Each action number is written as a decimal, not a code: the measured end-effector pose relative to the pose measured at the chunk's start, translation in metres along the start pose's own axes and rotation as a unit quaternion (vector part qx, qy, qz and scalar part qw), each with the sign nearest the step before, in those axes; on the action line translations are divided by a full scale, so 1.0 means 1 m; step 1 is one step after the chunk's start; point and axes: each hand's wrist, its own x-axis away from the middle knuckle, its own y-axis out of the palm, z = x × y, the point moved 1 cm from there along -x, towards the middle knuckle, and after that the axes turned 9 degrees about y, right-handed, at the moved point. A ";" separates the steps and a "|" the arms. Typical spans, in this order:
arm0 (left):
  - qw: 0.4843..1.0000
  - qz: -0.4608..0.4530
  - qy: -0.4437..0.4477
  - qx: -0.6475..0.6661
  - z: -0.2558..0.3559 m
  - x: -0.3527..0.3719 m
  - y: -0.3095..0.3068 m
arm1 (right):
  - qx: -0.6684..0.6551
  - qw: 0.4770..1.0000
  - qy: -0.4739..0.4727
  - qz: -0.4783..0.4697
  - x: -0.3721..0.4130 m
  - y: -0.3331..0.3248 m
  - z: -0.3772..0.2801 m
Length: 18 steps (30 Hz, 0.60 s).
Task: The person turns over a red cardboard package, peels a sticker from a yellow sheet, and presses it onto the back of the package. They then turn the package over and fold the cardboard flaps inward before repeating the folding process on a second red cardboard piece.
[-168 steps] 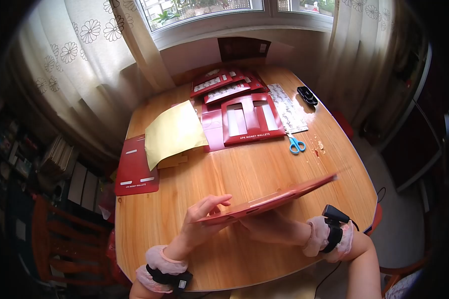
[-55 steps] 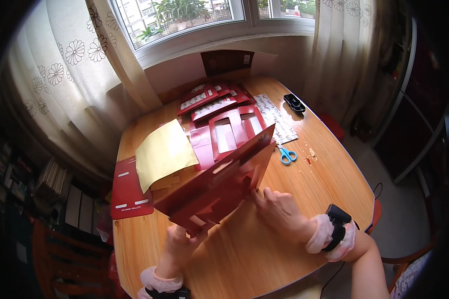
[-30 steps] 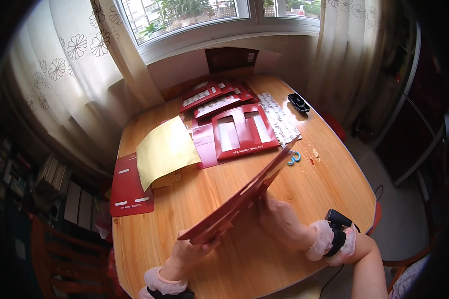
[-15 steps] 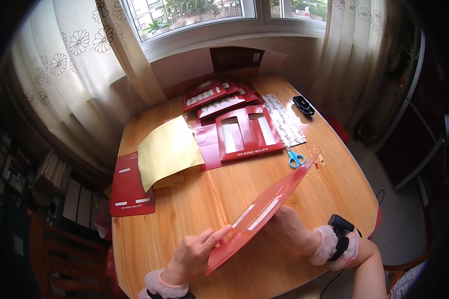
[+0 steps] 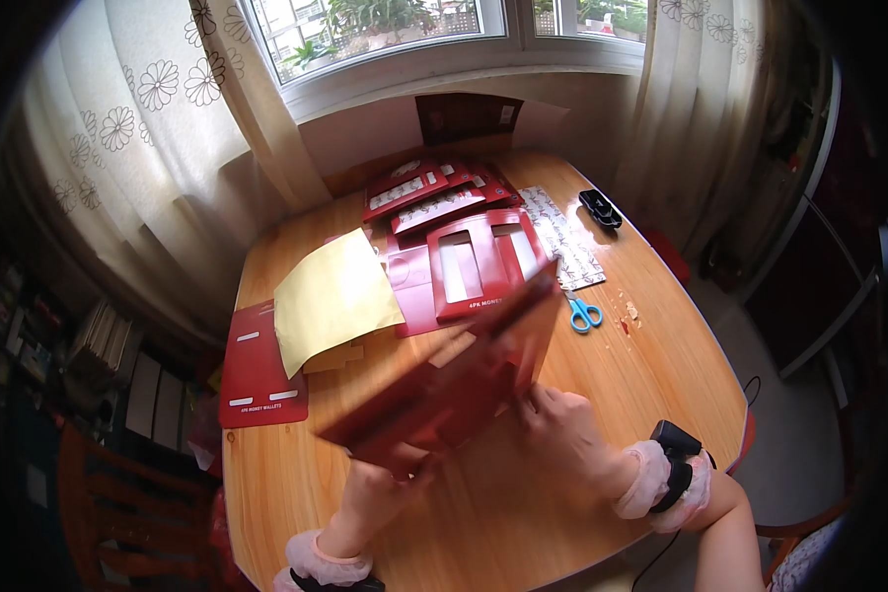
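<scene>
A red cardboard money wallet package [image 5: 454, 390] is held up and tilted above the near part of the table, blurred by motion. My left hand [image 5: 377, 498] grips its lower left edge, with some fingertips hidden behind the card. At its lower right edge, my right hand [image 5: 567, 436] pinches the card with closed fingers. Behind it lies a windowed red package [image 5: 483, 259] lettered for money wallets, partly covered by the raised one. Blue-handled scissors [image 5: 584, 316] rest to the right of the raised package.
A yellow paper sheet [image 5: 335, 296] overlaps a flat red package [image 5: 263, 365] on the left. Several red packages [image 5: 429, 202] are piled at the back beside a patterned sheet [image 5: 567, 237]. A black object [image 5: 600, 211] and small scraps [image 5: 631, 314] lie on the right.
The held package has swung round to the left and its face now tilts differently, with its top edge in front of the windowed package. Both hands have shifted their hold along its lower edge.
</scene>
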 end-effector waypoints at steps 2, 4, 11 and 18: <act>0.999 0.028 -0.038 0.021 -0.015 0.002 0.001 | -0.013 1.000 -0.013 0.022 -0.004 -0.004 0.002; 0.988 0.086 -0.103 0.071 -0.020 0.000 0.003 | 0.003 0.998 -0.040 0.053 -0.006 -0.006 0.001; 0.955 0.097 -0.210 0.184 -0.008 -0.010 -0.002 | -0.072 0.995 -0.046 0.043 -0.007 -0.002 0.004; 0.914 0.112 -0.288 0.263 -0.015 -0.011 -0.011 | -0.238 0.970 -0.016 0.042 -0.011 -0.011 0.003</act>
